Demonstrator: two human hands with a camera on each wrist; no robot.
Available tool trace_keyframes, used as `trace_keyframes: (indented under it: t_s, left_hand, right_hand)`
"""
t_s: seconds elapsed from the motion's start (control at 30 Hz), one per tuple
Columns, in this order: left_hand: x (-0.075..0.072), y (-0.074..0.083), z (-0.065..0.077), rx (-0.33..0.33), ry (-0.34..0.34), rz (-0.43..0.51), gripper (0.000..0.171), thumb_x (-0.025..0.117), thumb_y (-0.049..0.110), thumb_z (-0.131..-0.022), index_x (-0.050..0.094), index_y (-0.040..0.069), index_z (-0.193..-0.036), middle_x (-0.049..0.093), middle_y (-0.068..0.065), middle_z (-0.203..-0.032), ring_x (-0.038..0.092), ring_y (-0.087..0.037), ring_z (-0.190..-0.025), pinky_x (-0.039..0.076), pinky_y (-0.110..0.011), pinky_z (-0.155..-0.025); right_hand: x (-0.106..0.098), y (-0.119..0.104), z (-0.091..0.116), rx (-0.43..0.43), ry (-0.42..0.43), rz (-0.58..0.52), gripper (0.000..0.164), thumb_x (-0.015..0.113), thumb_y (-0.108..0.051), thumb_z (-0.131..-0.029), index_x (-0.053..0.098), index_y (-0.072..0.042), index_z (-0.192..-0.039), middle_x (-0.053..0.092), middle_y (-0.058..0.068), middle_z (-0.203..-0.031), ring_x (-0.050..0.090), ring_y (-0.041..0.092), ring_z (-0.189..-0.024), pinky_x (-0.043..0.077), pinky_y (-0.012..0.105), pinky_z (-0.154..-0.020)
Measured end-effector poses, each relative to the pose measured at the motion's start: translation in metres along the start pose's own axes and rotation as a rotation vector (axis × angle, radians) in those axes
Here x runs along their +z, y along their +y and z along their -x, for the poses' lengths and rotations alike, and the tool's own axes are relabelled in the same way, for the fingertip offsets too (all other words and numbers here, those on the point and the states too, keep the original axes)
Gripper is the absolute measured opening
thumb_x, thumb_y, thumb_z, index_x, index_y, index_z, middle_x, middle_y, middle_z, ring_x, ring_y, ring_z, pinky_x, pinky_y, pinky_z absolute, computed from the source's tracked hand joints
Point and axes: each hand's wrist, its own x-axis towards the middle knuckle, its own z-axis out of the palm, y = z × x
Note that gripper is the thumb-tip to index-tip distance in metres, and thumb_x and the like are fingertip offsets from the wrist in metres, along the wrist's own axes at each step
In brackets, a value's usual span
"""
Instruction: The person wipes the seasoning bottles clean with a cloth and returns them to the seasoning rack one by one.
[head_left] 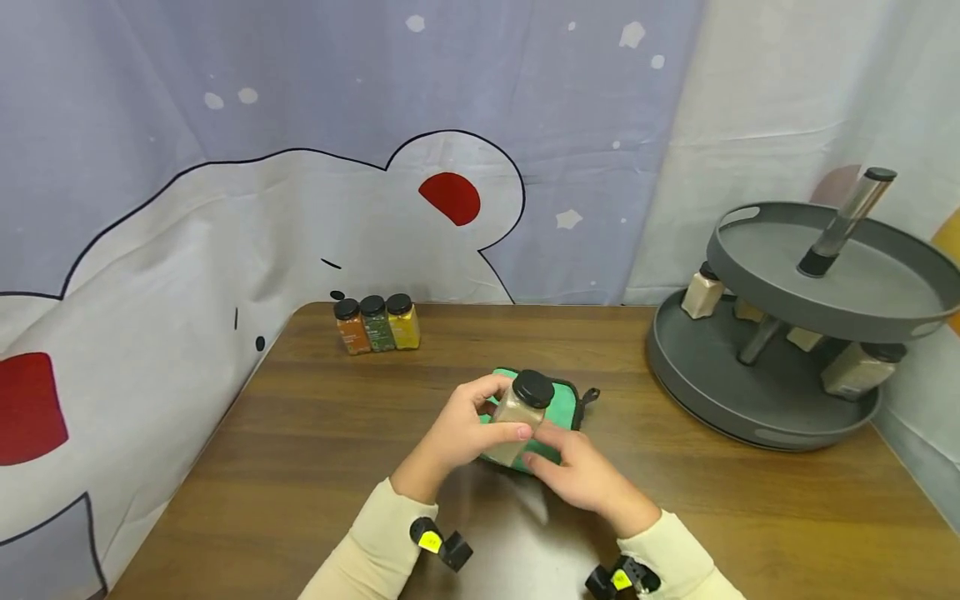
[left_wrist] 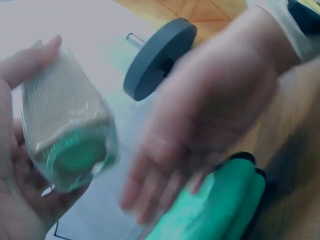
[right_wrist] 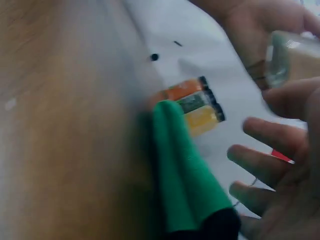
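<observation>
My left hand point(head_left: 461, 425) grips a clear spice jar point(head_left: 516, 408) with a black lid and pale beige powder, tilted over the table. In the left wrist view the powder in the jar point(left_wrist: 65, 100) leaves a gap near its base, where green shows through the glass. Beside the jar is my right hand point(head_left: 581, 471), its fingers extended and spread in the right wrist view, holding nothing. Below both hands lies a green pad point(head_left: 562, 408) with black edging and a black loop, partly hidden by them; two thick layers of the pad point(right_wrist: 185, 170) show.
Three spice jars stand in a row at the back left: orange point(head_left: 352, 331), green point(head_left: 378, 327) and yellow point(head_left: 404, 326). On the right stands a grey two-tier round tray point(head_left: 757, 417), with several pale jars on its lower level. A printed curtain point(head_left: 337, 225) hangs behind the table.
</observation>
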Motion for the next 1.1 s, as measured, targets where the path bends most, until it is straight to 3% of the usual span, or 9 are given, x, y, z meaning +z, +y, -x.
trace_keyframes:
  t_s: [0.1, 0.2, 0.33, 0.43, 0.6, 0.73, 0.8, 0.97, 1.1]
  left_hand:
    - [0.009, 0.001, -0.001, 0.011, 0.098, -0.255, 0.037, 0.09, 0.025, -0.075, 0.069, 0.013, -0.103, 0.066, 0.003, -0.097, 0.057, -0.01, -0.084, 0.05, -0.028, -0.071]
    - [0.017, 0.0, -0.001, 0.082, 0.167, -0.528, 0.046, 0.095, 0.031, -0.068, 0.067, 0.015, -0.1, 0.062, 0.005, -0.093, 0.056, -0.011, -0.083, 0.049, -0.026, -0.067]
    - [0.026, -0.003, 0.001, 0.246, 0.193, -0.831, 0.052, 0.096, 0.036, -0.064, 0.066, 0.015, -0.101, 0.06, 0.004, -0.089, 0.056, -0.013, -0.081, 0.05, -0.025, -0.062]
    - [0.031, -0.005, 0.001, 0.341, 0.196, -0.938, 0.052, 0.096, 0.037, -0.064, 0.068, 0.015, -0.101, 0.058, 0.003, -0.087, 0.056, -0.014, -0.079, 0.05, -0.027, -0.062]
    - [0.035, -0.006, 0.002, 0.331, 0.13, -0.912, 0.06, 0.092, 0.045, -0.069, 0.068, 0.015, -0.115, 0.06, 0.002, -0.096, 0.056, -0.015, -0.088, 0.051, -0.029, -0.072]
    - [0.024, -0.005, 0.002, 0.275, 0.105, -0.847, 0.057, 0.087, 0.045, -0.077, 0.067, 0.015, -0.12, 0.062, 0.003, -0.102, 0.057, -0.015, -0.094, 0.05, -0.031, -0.079]
    - [0.016, -0.005, 0.001, 0.277, 0.143, -0.808, 0.048, 0.085, 0.039, -0.079, 0.068, 0.014, -0.116, 0.063, 0.003, -0.099, 0.058, -0.015, -0.091, 0.05, -0.032, -0.078]
    - [-0.003, -0.004, -0.001, 0.396, 0.305, -0.68, 0.017, 0.08, 0.016, -0.081, 0.072, 0.012, -0.095, 0.064, 0.002, -0.082, 0.059, -0.016, -0.077, 0.049, -0.029, -0.067]
    - [-0.014, -0.002, -0.003, 0.463, 0.386, -0.62, 0.004, 0.072, 0.008, -0.084, 0.07, 0.011, -0.085, 0.063, 0.003, -0.075, 0.057, -0.014, -0.071, 0.047, -0.027, -0.063]
  right_hand:
    - [-0.013, -0.009, -0.002, 0.027, 0.118, -0.213, 0.031, 0.054, -0.009, -0.099, 0.064, 0.0, -0.128, 0.069, 0.015, -0.118, 0.064, 0.014, -0.107, 0.054, 0.037, -0.091]
    - [-0.027, -0.022, -0.008, 0.053, 0.202, -0.299, 0.033, 0.05, -0.01, -0.102, 0.059, 0.003, -0.13, 0.07, 0.019, -0.096, 0.068, 0.018, -0.081, 0.058, 0.035, -0.07]
    - [-0.038, -0.038, -0.017, 0.149, 0.185, 0.005, 0.029, 0.063, -0.035, -0.099, 0.068, -0.012, -0.116, 0.056, 0.001, -0.064, 0.056, 0.015, -0.052, 0.048, 0.029, -0.049]
    - [-0.041, -0.043, -0.019, 0.198, 0.173, 0.205, 0.03, 0.07, -0.044, -0.094, 0.07, -0.016, -0.104, 0.046, -0.006, -0.058, 0.048, 0.01, -0.049, 0.04, 0.027, -0.049]
    - [-0.061, -0.035, -0.009, 0.141, 0.263, 0.34, 0.023, 0.07, -0.036, -0.095, 0.07, -0.014, -0.1, 0.048, -0.008, -0.06, 0.045, 0.01, -0.053, 0.038, 0.029, -0.051]
    - [-0.107, -0.018, 0.01, 0.124, 0.398, 0.486, 0.021, 0.07, -0.033, -0.095, 0.07, -0.014, -0.105, 0.053, -0.003, -0.065, 0.05, 0.018, -0.06, 0.038, 0.035, -0.056]
    - [-0.136, -0.008, 0.024, 0.156, 0.432, 0.548, 0.025, 0.069, -0.034, -0.095, 0.067, -0.014, -0.111, 0.06, 0.004, -0.072, 0.055, 0.026, -0.065, 0.04, 0.043, -0.057]
    - [-0.2, 0.022, 0.062, 0.253, 0.42, 0.724, 0.04, 0.062, -0.035, -0.1, 0.057, -0.003, -0.123, 0.064, 0.026, -0.104, 0.062, 0.049, -0.088, 0.042, 0.065, -0.068]
    - [-0.241, 0.049, 0.082, 0.268, 0.324, 0.905, 0.049, 0.06, -0.038, -0.101, 0.051, 0.007, -0.12, 0.058, 0.036, -0.107, 0.058, 0.053, -0.091, 0.042, 0.067, -0.072]
